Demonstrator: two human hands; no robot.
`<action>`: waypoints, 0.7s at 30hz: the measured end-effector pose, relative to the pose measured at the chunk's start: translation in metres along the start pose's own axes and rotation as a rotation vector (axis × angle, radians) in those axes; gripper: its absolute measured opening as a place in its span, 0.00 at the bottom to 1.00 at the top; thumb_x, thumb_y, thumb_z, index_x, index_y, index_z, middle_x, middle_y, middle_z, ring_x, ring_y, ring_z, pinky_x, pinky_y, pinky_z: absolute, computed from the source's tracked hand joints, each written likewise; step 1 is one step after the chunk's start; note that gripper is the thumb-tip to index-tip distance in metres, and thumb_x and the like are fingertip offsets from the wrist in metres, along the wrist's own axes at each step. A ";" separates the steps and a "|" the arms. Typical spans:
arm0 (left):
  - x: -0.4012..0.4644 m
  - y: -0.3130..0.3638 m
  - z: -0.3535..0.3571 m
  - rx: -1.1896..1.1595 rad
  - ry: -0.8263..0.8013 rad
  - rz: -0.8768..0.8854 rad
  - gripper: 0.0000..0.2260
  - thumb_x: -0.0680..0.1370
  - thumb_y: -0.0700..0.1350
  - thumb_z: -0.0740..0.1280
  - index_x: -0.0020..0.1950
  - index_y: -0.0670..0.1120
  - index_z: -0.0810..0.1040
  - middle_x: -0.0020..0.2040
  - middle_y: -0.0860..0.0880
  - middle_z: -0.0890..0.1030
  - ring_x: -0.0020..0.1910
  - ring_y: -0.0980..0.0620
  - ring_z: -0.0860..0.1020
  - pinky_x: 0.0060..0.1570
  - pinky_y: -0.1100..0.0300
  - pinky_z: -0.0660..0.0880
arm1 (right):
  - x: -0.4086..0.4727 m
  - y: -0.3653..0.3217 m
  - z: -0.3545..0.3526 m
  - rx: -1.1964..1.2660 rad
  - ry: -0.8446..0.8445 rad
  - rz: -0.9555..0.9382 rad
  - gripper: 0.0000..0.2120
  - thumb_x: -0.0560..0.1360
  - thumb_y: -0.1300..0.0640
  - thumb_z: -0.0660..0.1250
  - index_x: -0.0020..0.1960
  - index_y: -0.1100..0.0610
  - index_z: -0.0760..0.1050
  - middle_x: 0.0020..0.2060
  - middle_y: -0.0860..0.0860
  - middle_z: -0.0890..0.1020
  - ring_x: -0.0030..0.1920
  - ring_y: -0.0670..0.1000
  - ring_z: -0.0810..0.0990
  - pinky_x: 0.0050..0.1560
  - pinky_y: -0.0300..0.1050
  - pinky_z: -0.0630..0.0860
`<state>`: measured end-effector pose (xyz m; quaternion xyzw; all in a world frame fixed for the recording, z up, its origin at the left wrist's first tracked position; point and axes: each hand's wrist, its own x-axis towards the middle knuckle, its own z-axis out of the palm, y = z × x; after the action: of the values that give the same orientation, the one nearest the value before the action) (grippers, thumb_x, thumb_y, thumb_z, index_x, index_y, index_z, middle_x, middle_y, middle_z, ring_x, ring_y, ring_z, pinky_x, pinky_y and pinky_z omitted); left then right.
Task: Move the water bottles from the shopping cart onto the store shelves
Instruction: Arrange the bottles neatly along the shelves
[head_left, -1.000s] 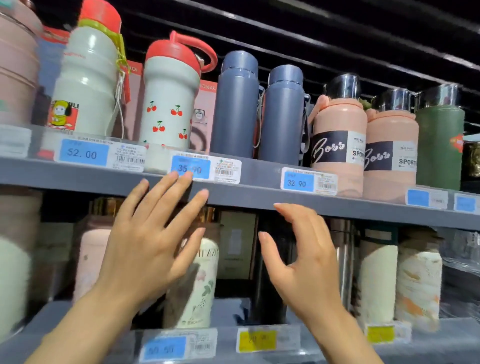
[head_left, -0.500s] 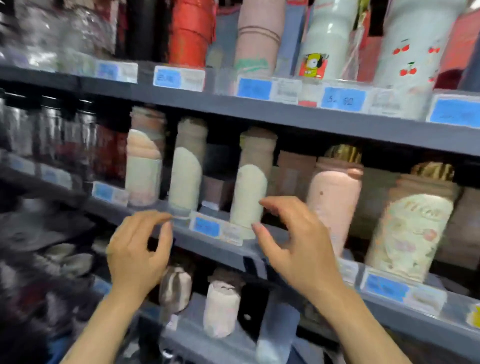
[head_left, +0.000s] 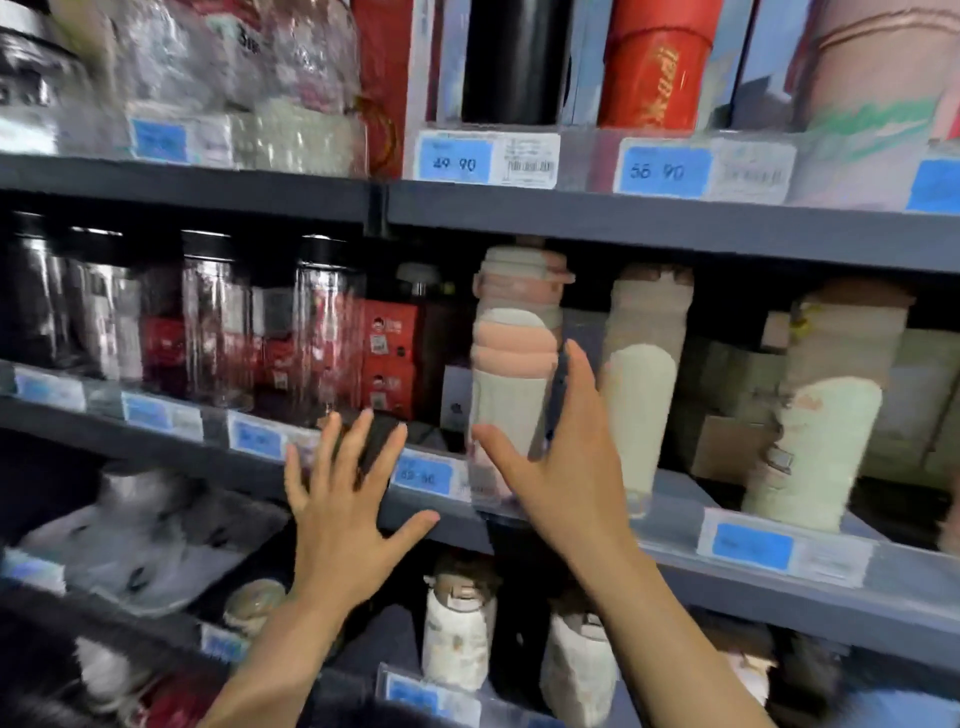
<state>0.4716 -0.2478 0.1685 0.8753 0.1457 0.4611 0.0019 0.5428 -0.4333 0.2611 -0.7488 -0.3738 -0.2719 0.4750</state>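
Note:
Grey store shelves (head_left: 623, 223) fill the view, packed with water bottles. A pink and cream bottle (head_left: 511, 364) stands on the middle shelf, with two cream and brown bottles (head_left: 641, 384) to its right. My right hand (head_left: 561, 462) is held in front of the pink and cream bottle with fingers straight, holding nothing. My left hand (head_left: 348, 504) is spread flat in front of the middle shelf's edge, empty as well. The shopping cart is out of view.
Clear jars with black lids (head_left: 218, 317) line the middle shelf's left part beside red boxes (head_left: 387, 353). A black bottle (head_left: 514, 57) and a red bottle (head_left: 657, 62) stand on the top shelf. Small white bottles (head_left: 457, 634) sit on the lower shelf. Blue price tags (head_left: 454, 161) run along the edges.
The view has swung left and down along the shelves. Both hands stayed empty and raised; the left hand's fingers have spread out straight, and the right hand has uncurled.

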 end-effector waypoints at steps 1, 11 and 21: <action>0.000 0.000 0.002 -0.002 0.022 0.005 0.33 0.76 0.71 0.45 0.75 0.55 0.60 0.75 0.47 0.61 0.76 0.42 0.54 0.70 0.35 0.49 | 0.005 -0.003 0.009 -0.021 0.017 0.022 0.49 0.69 0.42 0.73 0.78 0.50 0.46 0.71 0.43 0.62 0.71 0.48 0.61 0.67 0.42 0.62; 0.001 -0.003 0.008 -0.024 0.057 0.019 0.32 0.76 0.72 0.45 0.72 0.54 0.64 0.73 0.46 0.63 0.75 0.42 0.55 0.70 0.37 0.48 | 0.024 -0.003 0.025 -0.157 -0.087 0.204 0.50 0.69 0.44 0.71 0.76 0.49 0.37 0.69 0.53 0.70 0.61 0.59 0.74 0.55 0.50 0.73; -0.001 -0.002 0.005 -0.021 0.017 0.018 0.33 0.77 0.72 0.45 0.73 0.53 0.65 0.73 0.46 0.63 0.75 0.41 0.55 0.69 0.35 0.48 | 0.019 -0.017 0.040 -0.389 0.089 0.214 0.60 0.63 0.36 0.75 0.77 0.52 0.37 0.63 0.55 0.65 0.61 0.58 0.70 0.46 0.48 0.70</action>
<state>0.4746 -0.2453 0.1647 0.8726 0.1331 0.4699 0.0058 0.5422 -0.3861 0.2678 -0.8489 -0.2114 -0.3200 0.3637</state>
